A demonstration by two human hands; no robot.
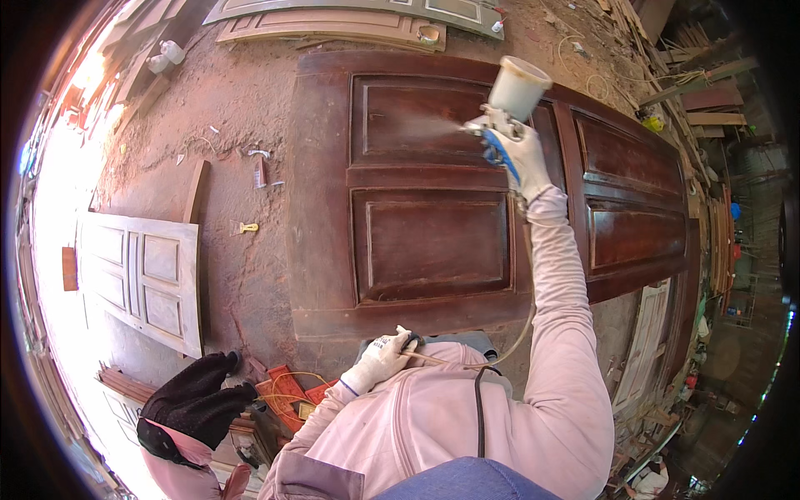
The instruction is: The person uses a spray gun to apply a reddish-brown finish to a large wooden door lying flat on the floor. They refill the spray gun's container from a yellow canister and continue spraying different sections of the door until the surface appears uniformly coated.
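My right hand (pixel 525 154), in a white glove, grips a spray gun (pixel 498 123) with a pale cup (pixel 518 87) on top. A fine mist (pixel 429 125) leaves its nozzle leftward over a dark reddish-brown panelled wooden door (pixel 437 242). The door lies flat in front of me, glossier on its right part than along its dull left edge. From the gun a thin hose (pixel 530 308) hangs down and loops toward my body. Close to my waist, my left hand (pixel 382 360), also gloved, is closed around this hose; its fingers are partly hidden.
A grey panelled door (pixel 154 279) lies at the left, and more doors (pixel 333 29) lie at the far side. A scraper (pixel 248 227) rests on the dirt floor. Black cloth (pixel 196 400) and a red crate-like object (pixel 287 392) are at lower left. Timber (pixel 717 225) lines the right.
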